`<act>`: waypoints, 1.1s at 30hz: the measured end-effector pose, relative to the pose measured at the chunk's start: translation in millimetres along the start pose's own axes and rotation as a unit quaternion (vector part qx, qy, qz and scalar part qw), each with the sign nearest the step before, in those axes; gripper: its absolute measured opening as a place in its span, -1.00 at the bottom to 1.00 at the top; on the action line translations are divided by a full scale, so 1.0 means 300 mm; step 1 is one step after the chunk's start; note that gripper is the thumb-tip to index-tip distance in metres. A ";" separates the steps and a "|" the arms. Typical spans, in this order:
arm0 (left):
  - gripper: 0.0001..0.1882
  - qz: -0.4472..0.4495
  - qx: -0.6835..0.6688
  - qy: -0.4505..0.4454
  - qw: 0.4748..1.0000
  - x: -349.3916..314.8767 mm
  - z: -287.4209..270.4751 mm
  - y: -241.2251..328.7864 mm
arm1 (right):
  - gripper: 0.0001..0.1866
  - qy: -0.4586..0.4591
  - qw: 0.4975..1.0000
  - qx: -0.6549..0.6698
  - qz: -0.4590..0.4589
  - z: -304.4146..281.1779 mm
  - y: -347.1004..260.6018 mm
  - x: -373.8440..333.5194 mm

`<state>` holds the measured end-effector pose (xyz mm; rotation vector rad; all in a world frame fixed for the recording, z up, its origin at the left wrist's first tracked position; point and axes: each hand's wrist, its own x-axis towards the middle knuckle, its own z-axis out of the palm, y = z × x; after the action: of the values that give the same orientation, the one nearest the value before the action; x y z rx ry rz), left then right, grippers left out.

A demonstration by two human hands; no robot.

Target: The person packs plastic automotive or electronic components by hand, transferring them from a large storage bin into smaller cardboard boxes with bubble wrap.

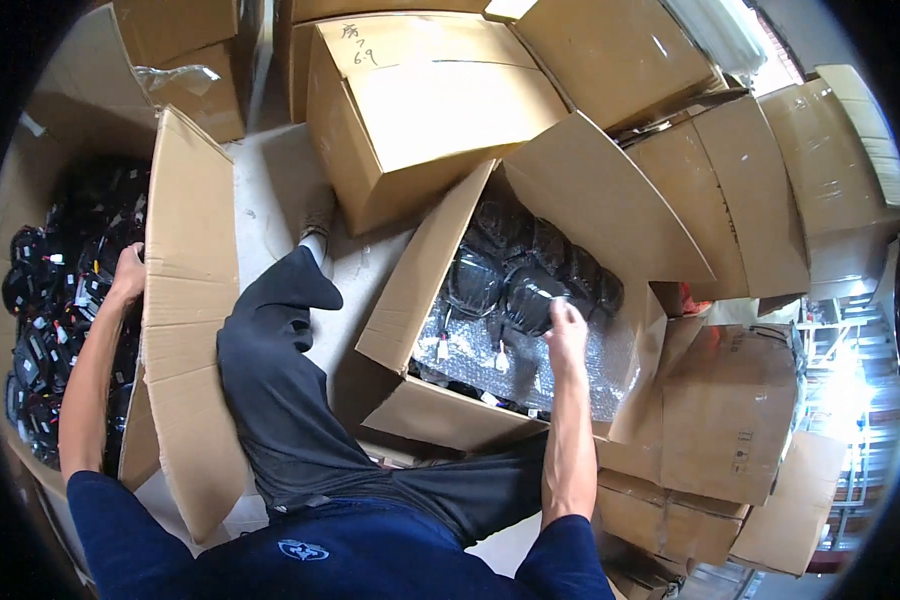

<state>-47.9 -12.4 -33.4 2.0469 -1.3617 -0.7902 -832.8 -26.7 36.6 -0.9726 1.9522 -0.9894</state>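
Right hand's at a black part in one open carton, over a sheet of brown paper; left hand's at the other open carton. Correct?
Not quite: the head view shows bubble wrap, not brown paper. Right hand at a black part, left hand at the other open carton: fine.

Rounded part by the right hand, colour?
The rounded part is black; the head view shows it best.

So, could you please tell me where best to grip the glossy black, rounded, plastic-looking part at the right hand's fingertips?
I'd probably take that glossy part by its near rim, coming from above and the wearer's side: clear bubble wrap lies exposed there, while similar rounded black parts crowd its left and far sides.
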 end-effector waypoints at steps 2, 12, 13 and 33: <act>-0.61 -0.023 -0.040 -0.006 0.999 -0.091 -0.085 0.008 | -0.53 0.032 0.992 -0.114 -0.052 0.073 0.043 0.008; -0.70 0.160 -0.186 -0.107 0.964 -0.514 -0.491 1.032 | -0.40 -0.216 0.850 0.064 -0.476 0.405 -0.714 -0.482; -0.68 0.204 -0.154 -0.129 0.958 -0.537 -0.463 1.110 | -0.29 -0.264 0.815 0.095 -0.508 0.485 -0.815 -0.582; -0.47 -0.028 -0.241 -0.038 0.969 0.311 -0.026 -0.379 | -0.39 -0.228 0.970 -0.033 -0.081 -0.466 -0.275 -0.230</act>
<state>56.4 -60.8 -125.4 1.6890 -1.0256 -1.1110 -895.8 40.8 186.8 -1.2856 1.5468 -0.7099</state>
